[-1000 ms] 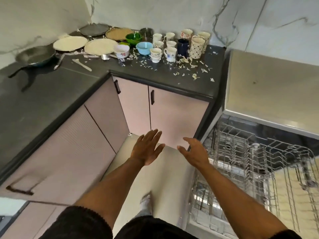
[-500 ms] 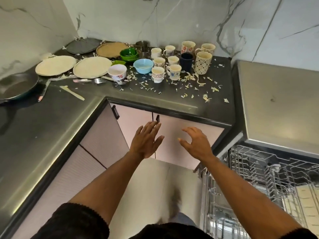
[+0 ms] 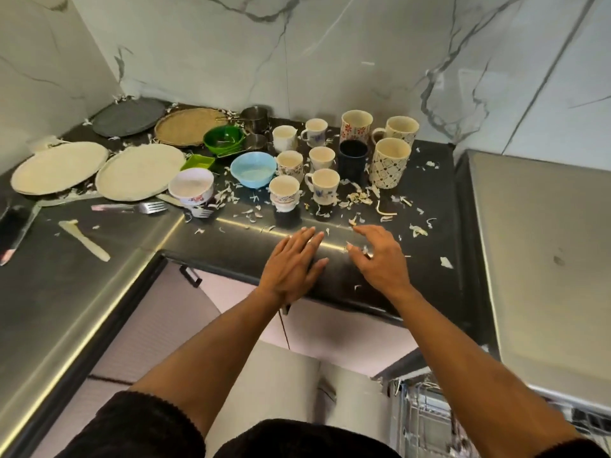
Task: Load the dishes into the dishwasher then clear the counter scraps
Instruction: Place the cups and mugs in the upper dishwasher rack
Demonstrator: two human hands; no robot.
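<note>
Both my hands hover over the front edge of the dark counter (image 3: 231,246), empty. My left hand (image 3: 291,264) has straight fingers; my right hand (image 3: 380,256) has relaxed, spread fingers. Just beyond them stand several small cups, the nearest a stacked cup (image 3: 284,192) and a floral cup (image 3: 324,186). Behind are a dark blue mug (image 3: 353,160), a patterned tall mug (image 3: 388,162), a light blue bowl (image 3: 253,169), a white bowl (image 3: 191,186), a green bowl (image 3: 224,139) and two cream plates (image 3: 140,171). White scraps (image 3: 360,198) litter the counter. The dishwasher rack (image 3: 426,421) shows at lower right.
Forks (image 3: 145,207) and a cream spatula (image 3: 84,239) lie at the left. A dark plate (image 3: 129,117), a woven tray (image 3: 191,126) and a steel pot (image 3: 254,119) sit by the wall. The steel dishwasher top (image 3: 542,259) is at the right. Pink cabinets (image 3: 185,325) stand below.
The view has moved closer to the counter. Both hands have risen from in front of the cabinet doors to over the counter's front edge, near the cups.
</note>
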